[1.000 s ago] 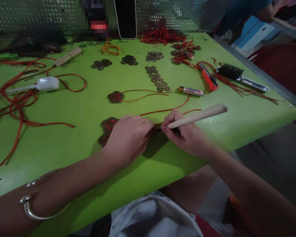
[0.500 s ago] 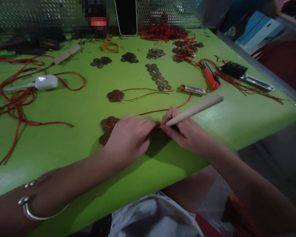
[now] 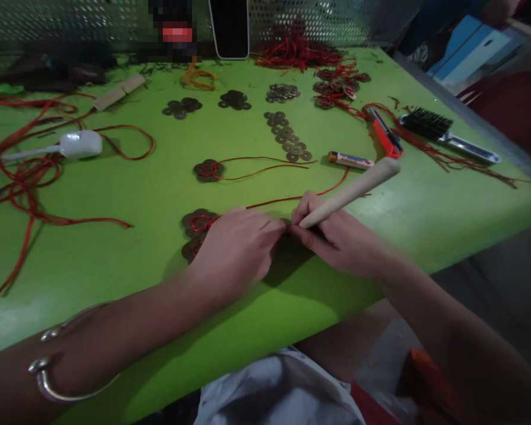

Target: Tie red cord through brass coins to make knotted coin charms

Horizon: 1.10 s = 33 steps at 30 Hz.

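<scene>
My left hand (image 3: 239,251) is closed, its fingertips pinching a small dark coin piece (image 3: 287,226) that the fingers mostly hide. My right hand (image 3: 340,239) meets it there, thumb and forefinger together at the same piece. A pale tapered wooden stick (image 3: 354,192) is held in that right hand, thin end down near the fingertips, thick end up to the right. Partly behind my left hand lie round coin clusters (image 3: 198,222) tied with red cord. Past both hands a red cord (image 3: 283,200) runs off to the right. Farther back lies a tied coin cluster (image 3: 209,170) with two loose cord ends.
Loose coins (image 3: 287,136) lie in piles mid-table. To the right are a marked white tube (image 3: 350,160), a red cutter (image 3: 384,136) and a brush (image 3: 427,125). Tangled red cord (image 3: 30,168) and a white plastic piece (image 3: 80,144) lie left. A phone (image 3: 230,29) stands behind.
Both hands stay together at the coin piece, with only a slight shift. The stick's thick end has tilted up a little. The whole view has moved slightly.
</scene>
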Tool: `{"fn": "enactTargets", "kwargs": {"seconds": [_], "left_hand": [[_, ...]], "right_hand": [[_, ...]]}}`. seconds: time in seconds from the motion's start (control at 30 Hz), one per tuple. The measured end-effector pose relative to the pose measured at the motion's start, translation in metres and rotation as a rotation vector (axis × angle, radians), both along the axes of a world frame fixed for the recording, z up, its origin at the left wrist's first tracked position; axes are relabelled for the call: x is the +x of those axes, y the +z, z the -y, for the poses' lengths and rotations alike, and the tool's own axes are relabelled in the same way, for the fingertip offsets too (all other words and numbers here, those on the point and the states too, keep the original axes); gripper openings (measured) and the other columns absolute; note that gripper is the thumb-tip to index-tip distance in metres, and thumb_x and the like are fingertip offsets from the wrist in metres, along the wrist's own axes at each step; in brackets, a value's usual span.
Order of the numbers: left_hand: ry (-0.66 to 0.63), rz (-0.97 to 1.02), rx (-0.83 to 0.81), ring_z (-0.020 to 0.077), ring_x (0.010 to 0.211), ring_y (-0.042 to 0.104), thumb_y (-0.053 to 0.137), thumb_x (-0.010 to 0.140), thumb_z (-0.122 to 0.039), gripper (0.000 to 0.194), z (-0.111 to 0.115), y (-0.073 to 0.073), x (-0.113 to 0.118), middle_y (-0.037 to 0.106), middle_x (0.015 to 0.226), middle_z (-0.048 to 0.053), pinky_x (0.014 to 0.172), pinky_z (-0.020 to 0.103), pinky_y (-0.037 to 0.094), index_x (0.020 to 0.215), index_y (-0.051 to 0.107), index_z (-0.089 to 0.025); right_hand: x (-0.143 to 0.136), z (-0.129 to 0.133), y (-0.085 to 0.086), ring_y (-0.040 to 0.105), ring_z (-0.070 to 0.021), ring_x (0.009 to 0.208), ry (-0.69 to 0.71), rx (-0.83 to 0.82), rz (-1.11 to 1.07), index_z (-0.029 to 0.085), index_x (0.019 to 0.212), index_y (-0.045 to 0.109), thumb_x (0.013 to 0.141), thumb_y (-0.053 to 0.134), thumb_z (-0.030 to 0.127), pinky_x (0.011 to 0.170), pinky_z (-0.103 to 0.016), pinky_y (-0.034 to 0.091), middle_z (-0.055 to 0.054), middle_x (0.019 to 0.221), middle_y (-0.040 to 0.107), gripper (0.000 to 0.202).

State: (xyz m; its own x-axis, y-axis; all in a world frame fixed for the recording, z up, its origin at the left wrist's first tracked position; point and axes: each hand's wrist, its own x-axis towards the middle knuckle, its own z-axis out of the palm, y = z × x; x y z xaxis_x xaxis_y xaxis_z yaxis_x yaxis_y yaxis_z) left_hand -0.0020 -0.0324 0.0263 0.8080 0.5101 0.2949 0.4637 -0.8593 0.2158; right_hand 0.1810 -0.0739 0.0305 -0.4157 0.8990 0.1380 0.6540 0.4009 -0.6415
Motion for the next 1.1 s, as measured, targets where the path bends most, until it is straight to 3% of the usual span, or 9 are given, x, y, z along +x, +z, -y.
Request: {"fn": "enactTargets", "kwargs": {"seconds": [0.2,0.4,0.67,0.8,0.9,1.1], "left_hand": [[-0.014,0.000,-0.021,0.0172,0.059,0.052,0.049,0.083,-0.015,0.015,-0.002,0.000,-0.003,0.061,0.064,0.001,0.056,0.029,0.034,0.079,0.063,-0.018],[-0.003,-0.016,-0.012,0.0163,0.056,0.050,0.049,0.082,-0.016,0.015,-0.002,0.000,-0.003,0.057,0.058,0.000,0.053,0.029,0.032,0.072,0.061,-0.018],[0.024,0.016,-0.040,0.0155,0.054,0.051,0.051,0.080,-0.015,0.017,-0.001,0.000,-0.002,0.058,0.057,0.001,0.052,0.028,0.032,0.064,0.059,-0.017],[0.050,0.063,-0.132,0.0177,0.064,0.059,0.051,0.080,-0.015,0.016,-0.002,-0.004,-0.003,0.067,0.069,0.002,0.059,0.028,0.040,0.077,0.066,-0.018],[0.076,0.112,-0.241,0.0180,0.072,0.063,0.053,0.078,-0.014,0.017,-0.003,-0.005,-0.004,0.071,0.079,0.001,0.066,0.029,0.045,0.083,0.068,-0.019],[0.153,0.397,-0.445,0.0134,0.066,0.063,0.059,0.078,-0.018,0.012,0.001,-0.003,-0.005,0.071,0.077,0.001,0.060,0.022,0.050,0.085,0.069,-0.018]], "right_hand": [[0.006,0.003,-0.007,0.050,-0.0155,0.074,-0.075,0.041,-0.086,0.020,0.084,0.043,0.093,0.042,0.026,0.068,-0.028,0.041,-0.003,0.083,0.051,0.011],[0.002,0.002,-0.007,0.050,-0.0154,0.075,-0.059,0.010,-0.055,0.020,0.085,0.043,0.093,0.041,0.027,0.068,-0.027,0.041,-0.003,0.082,0.051,0.011],[-0.004,0.000,0.004,0.052,-0.0169,0.074,-0.017,-0.019,0.033,0.020,0.084,0.041,0.091,0.041,0.022,0.067,-0.028,0.041,-0.005,0.083,0.053,0.008],[-0.005,-0.006,0.008,0.050,-0.0162,0.067,-0.037,-0.130,0.077,0.020,0.080,0.040,0.091,0.041,0.023,0.062,-0.028,0.038,-0.003,0.075,0.051,0.011],[0.000,-0.008,0.004,0.047,-0.0137,0.063,-0.050,-0.171,-0.061,0.020,0.080,0.040,0.091,0.044,0.026,0.059,-0.026,0.037,0.000,0.069,0.047,0.012],[0.007,-0.006,-0.006,0.050,-0.0093,0.062,-0.100,-0.118,-0.633,0.021,0.093,0.040,0.093,0.043,0.030,0.055,-0.020,0.038,0.003,0.068,0.050,0.010]]}}
